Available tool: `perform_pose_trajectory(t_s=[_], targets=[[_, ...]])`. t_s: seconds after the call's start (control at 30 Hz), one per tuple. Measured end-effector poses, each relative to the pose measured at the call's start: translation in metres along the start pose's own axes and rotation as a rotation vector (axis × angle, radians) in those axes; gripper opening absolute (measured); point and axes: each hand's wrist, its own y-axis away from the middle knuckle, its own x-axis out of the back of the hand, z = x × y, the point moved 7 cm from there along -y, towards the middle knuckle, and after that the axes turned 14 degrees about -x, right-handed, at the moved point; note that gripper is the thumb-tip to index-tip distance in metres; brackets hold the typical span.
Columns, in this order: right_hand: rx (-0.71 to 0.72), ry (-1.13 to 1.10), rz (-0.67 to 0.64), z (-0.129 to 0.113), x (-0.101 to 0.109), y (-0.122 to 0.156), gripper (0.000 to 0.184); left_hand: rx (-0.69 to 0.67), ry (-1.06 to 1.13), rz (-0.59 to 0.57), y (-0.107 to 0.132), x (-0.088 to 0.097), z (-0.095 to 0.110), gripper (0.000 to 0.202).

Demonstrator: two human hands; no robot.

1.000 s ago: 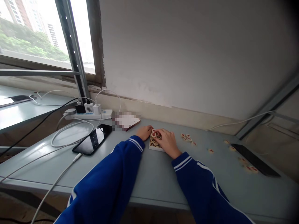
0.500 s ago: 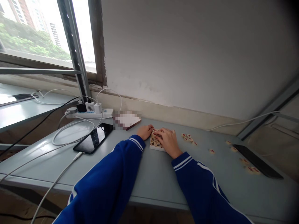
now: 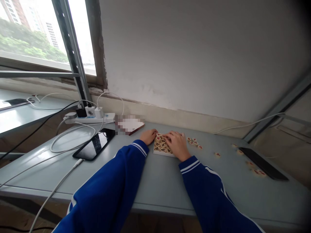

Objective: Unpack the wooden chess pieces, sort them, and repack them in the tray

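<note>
A small white tray [image 3: 158, 151] on the grey table [image 3: 155, 184] holds several round wooden chess pieces [image 3: 160, 144] with red or black characters. My left hand [image 3: 148, 136] rests curled against the tray's left edge and holds it. My right hand [image 3: 178, 144] lies over the tray's right side, its fingers pressed down on the pieces there. Both arms wear blue sleeves with white stripes. More loose pieces [image 3: 194, 142] lie on the table just right of my right hand.
A dark phone [image 3: 94, 144] on a white cable lies at the left, behind it a power strip [image 3: 89, 117] with plugs. A blurred booklet [image 3: 130, 125] sits by the wall. Scattered pieces [image 3: 255, 170] and a black phone [image 3: 263, 163] lie at the right. A window is at upper left.
One second ago my right fingers held a red-marked piece over the tray; it is now down among the others and the fingers lie flat on them. The left hand stayed at the tray's edge.
</note>
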Motion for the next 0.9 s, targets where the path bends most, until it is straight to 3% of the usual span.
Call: perform_pose_trajectory(t_s=[0.1,0.27,0.4,0.7,0.8,0.9], targets=[[-0.168,0.140,0.034,0.036,0.008,-0.004,0.023,0.007,0.036,0.003,0.000,0.003,-0.001,0.029],[-0.430,0.403,-0.096,0.104,0.003,0.003,0.018,0.030,0.254,-0.010,0.002,0.005,-0.007,0.037],[-0.487,0.399,-0.121,0.126,-0.001,0.008,0.020,0.054,0.468,-0.029,0.004,0.005,-0.013,0.040],[-0.465,0.254,-0.115,0.121,0.000,0.002,0.019,0.061,0.744,-0.152,0.008,0.000,-0.012,0.051],[-0.410,0.114,-0.100,0.102,0.008,-0.003,0.026,0.072,0.783,-0.162,0.009,0.001,-0.011,0.055],[-0.275,-0.104,-0.073,0.067,0.016,-0.005,0.031,0.089,0.821,-0.180,0.010,0.001,-0.011,0.057]])
